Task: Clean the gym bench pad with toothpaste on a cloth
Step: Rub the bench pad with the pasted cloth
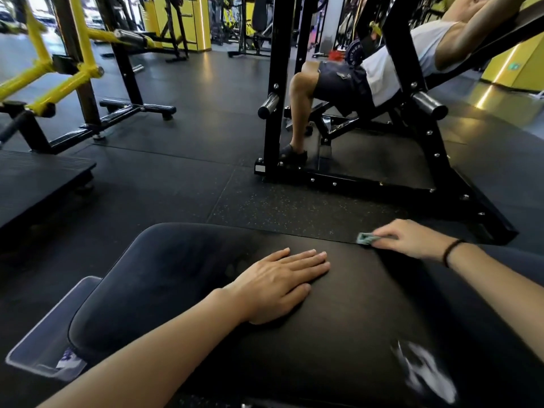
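The black gym bench pad (182,269) fills the lower half of the head view. My left hand (279,281) lies flat on its middle, fingers straight and pressed to the surface. My right hand (412,240) is at the pad's far right edge and holds a small teal cloth (366,238) against that edge; most of the cloth is hidden under the fingers. A white smear (424,369) shows on the pad at the lower right.
A clear plastic tray (50,334) lies on the floor left of the pad. Ahead, a person (368,72) reclines on a black incline bench frame (412,178). A yellow and black machine (67,69) stands at the far left, with a black platform (35,184) below it.
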### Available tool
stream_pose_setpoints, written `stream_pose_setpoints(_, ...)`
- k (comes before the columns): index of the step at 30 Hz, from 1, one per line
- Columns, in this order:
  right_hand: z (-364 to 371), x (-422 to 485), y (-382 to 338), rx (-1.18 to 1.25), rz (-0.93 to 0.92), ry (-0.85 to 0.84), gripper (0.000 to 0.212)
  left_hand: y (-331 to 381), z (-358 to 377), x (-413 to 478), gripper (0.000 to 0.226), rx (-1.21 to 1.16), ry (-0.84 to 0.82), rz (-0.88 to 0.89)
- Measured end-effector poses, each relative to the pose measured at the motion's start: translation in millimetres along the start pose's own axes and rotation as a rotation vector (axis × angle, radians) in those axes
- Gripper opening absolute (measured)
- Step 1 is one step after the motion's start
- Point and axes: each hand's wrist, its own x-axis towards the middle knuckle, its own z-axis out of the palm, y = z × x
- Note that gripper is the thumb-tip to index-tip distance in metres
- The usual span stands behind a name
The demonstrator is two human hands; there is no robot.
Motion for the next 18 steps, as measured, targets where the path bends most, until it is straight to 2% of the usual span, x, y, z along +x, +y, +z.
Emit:
stream_pose_setpoints(2, -2.4, -15.5, 18.1, -0.038, 0.124, 0.005, 0.021, 0.3, -3.2, -4.1, 0.052, 0.003, 0.033, -0.065)
stream_pose_setpoints(5, 5.8, -3.3, -4.9, 0.013, 0.167, 0.002, 0.028, -19.5, -15.4, -34.3, 0.053, 0.030, 0.047, -0.198)
stream_pose_setpoints(10, 23.5, 48.1, -99.4, 0.107, 0.040, 0.009, 0.031, -67.8, -29.7, -106.1, 0.067, 0.104, -0.009, -0.349)
stream_pose_setpoints(14, 38.1, 98.6, -183.0, 0.190, -0.116, -0.013, 0.033, -73.4, -25.9, -113.5, 0.059, 0.070, 0.058, -0.355)
stream_pose_setpoints(18, 50.7, 144.2, -256.2, 0.291, -0.257, -0.032, 0.030, -78.7, -22.1, -113.2, 0.062, 0.060, 0.096, -0.348)
